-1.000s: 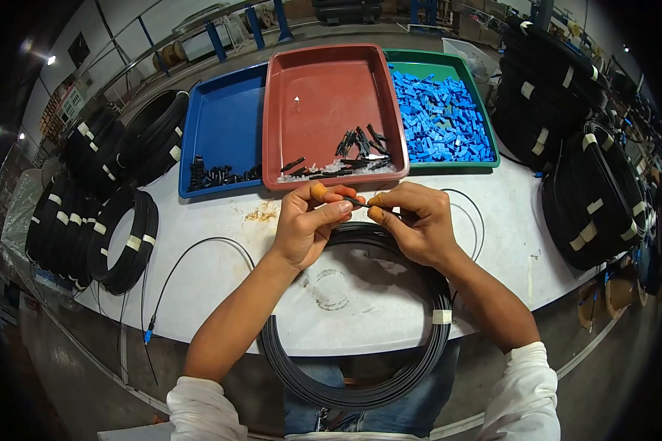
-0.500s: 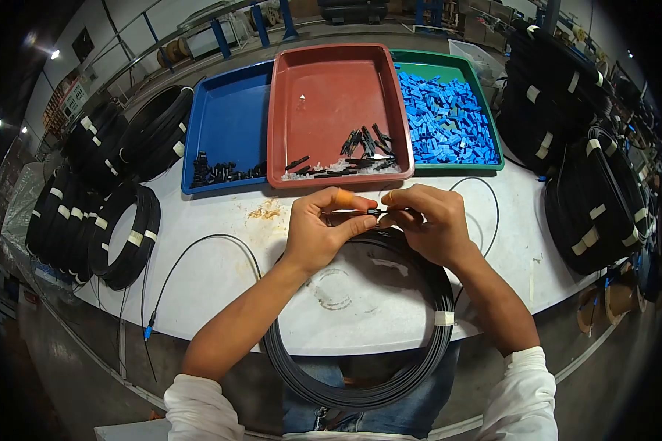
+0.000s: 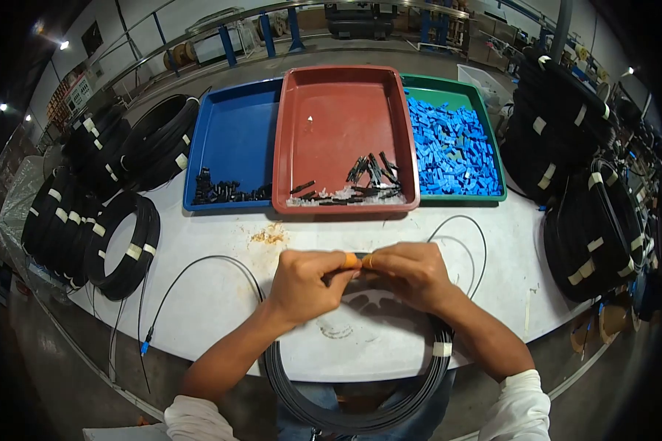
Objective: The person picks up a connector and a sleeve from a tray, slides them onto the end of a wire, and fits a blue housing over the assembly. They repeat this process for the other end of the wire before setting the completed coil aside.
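My left hand (image 3: 307, 288) and my right hand (image 3: 410, 273) meet above the far side of a black cable coil (image 3: 354, 422). Both pinch at the same spot, with orange tape on the index fingers touching or nearly so. The small black cable connector seen between them earlier is now mostly covered by the fingers. White tape (image 3: 443, 349) binds the coil on its right side. One loose cable end arcs to the left and carries a blue connector (image 3: 146, 344) past the table edge. Another cable loop (image 3: 484, 246) rises beyond my right hand.
Behind the hands stand a blue tray (image 3: 237, 140) with black parts, a red tray (image 3: 346, 125) with black pieces and clear bits, and a green tray (image 3: 502, 180) of blue clips. Taped cable coils (image 3: 151, 234) line the left; more stacked coils (image 3: 592, 242) stand right.
Both hands have come down toward me and drawn closer together, their fingers now covering the black connector. The whole view has tilted up slightly, so the trays sit lower.
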A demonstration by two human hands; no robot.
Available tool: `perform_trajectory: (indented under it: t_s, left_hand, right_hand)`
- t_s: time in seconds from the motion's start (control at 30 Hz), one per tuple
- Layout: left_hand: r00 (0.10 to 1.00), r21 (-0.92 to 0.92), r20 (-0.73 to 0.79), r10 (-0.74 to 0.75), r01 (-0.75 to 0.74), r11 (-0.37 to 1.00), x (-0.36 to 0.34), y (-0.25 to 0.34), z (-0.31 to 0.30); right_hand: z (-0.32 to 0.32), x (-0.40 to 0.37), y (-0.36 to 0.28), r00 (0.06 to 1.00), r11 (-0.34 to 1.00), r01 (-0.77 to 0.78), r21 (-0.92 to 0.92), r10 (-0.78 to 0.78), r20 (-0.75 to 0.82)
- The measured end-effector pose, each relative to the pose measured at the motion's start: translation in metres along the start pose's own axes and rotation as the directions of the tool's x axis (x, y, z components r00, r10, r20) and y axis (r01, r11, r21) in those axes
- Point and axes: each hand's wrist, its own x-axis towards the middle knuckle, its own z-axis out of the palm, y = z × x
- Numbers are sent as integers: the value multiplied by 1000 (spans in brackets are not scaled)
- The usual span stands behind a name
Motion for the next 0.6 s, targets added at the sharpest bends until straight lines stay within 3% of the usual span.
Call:
perform_trajectory:
  t_s: [0.23, 0.3, 0.43, 0.5, 0.6]
  left_hand:
    - [986, 1, 76, 148, -148, 989, 5, -12, -4]
    - [959, 9, 74, 275, -276, 961, 7, -17, 0]
    - [973, -32, 164, 159, -156, 987, 12, -18, -9]
    - [913, 37, 385, 132, -158, 987, 24, -16, -20]
    - [935, -6, 299, 192, -199, 980, 48, -36, -35]
  right_hand:
    - [-7, 9, -4, 986, 996, -92, 2, 91, 142]
    - [-7, 5, -2, 983, 996, -88, 4, 87, 162]
    - [-4, 4, 0, 982, 994, -100, 34, 93, 165]
    - [-2, 3, 0, 979, 995, -95, 19, 90, 184]
    - [-2, 2, 0, 979, 996, -94, -2, 93, 183]
